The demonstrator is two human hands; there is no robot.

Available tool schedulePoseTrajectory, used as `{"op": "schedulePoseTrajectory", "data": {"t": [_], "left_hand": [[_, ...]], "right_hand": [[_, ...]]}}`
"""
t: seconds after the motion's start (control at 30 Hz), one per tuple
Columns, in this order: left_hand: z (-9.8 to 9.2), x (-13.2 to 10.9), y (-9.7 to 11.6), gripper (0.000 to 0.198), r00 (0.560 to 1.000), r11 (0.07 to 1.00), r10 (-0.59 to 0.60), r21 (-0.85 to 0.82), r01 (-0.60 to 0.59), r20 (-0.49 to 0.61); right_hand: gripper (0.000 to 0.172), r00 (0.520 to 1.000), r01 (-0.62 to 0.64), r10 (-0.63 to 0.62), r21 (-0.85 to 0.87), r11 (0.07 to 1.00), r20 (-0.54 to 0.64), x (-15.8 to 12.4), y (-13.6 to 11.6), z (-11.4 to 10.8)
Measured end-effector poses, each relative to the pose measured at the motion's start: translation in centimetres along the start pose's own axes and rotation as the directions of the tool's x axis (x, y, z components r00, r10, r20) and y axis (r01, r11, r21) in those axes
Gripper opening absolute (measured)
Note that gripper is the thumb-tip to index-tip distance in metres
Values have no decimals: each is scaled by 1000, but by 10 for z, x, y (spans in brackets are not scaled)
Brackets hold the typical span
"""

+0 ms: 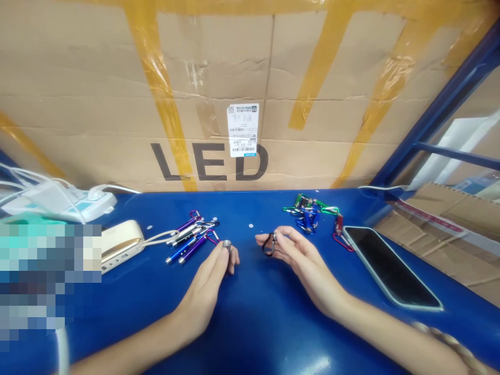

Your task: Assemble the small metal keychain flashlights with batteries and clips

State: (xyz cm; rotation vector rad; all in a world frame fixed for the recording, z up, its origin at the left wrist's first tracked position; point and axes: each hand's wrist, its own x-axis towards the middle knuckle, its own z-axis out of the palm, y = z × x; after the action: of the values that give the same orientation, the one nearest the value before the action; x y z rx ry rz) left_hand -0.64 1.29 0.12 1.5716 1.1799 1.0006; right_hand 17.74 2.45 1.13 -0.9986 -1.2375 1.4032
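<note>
Between the thumb and fingers of my left hand (211,276) is a small silvery metal piece (227,244), round at its top; the rest of it is hidden. My right hand (307,260) pinches a black carabiner clip (267,246) with a small metal end near the thumb. The hands are apart, above the blue table. Left of my left hand lie several slim metal penlights (191,249), purple, blue, silver and black, some with carabiners. Beyond my right hand sits a pile of short green and blue keychain flashlights (308,216), with a red one (338,225) beside it.
A smartphone (392,268) lies at the right. On the left are a cream power bank (123,242) with a strap and a white power strip (66,200) with cables. A big taped cardboard box (211,67) stands behind the blue table (250,323). Blue metal framing (433,99) rises at right.
</note>
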Motion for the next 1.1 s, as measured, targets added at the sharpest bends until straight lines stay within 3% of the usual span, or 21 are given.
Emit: {"op": "schedulePoseTrajectory", "data": {"t": [0.17, 0.23, 0.33, 0.4, 0.5, 0.63, 0.8, 1.0, 1.1], "left_hand": [[2, 0, 0, 26, 997, 997, 32, -76, -27, 65], [2, -1, 0, 23, 998, 991, 38, -127, -30, 54], [1, -3, -2, 20, 999, 989, 27, -145, -23, 19], [-1, -3, -2, 22, 999, 993, 22, -116, -17, 36], [-2, -3, 0, 29, 992, 999, 35, -14, -33, 125], [-1, -3, 4, 35, 976, 980, 99, 153, -129, 192], [0, -3, 3, 32, 981, 970, 120, 193, -149, 153], [-1, -5, 4, 28, 981, 965, 162, 189, -180, 108], [-1, -6, 5, 27, 977, 967, 166, 172, -187, 132]], "right_hand": [[31, 997, 0, 5, -65, 998, 72, 2, 2, -1], [27, 991, 99, -77, -211, 972, 113, 0, 3, -1], [18, 946, 322, -275, -430, 844, 169, -5, 0, -1], [19, 902, 433, -368, -484, 761, 228, -8, -1, 1], [27, 850, 525, -403, -479, 704, 340, -11, -2, 4], [28, 823, 566, -414, -496, 658, 389, -12, -1, 5], [26, 834, 550, -421, -584, 597, 356, -14, 1, 4], [29, 687, 718, -574, -539, 440, 446, -14, -1, -2], [28, 662, 738, -563, -562, 373, 495, -11, -2, -6]]}}
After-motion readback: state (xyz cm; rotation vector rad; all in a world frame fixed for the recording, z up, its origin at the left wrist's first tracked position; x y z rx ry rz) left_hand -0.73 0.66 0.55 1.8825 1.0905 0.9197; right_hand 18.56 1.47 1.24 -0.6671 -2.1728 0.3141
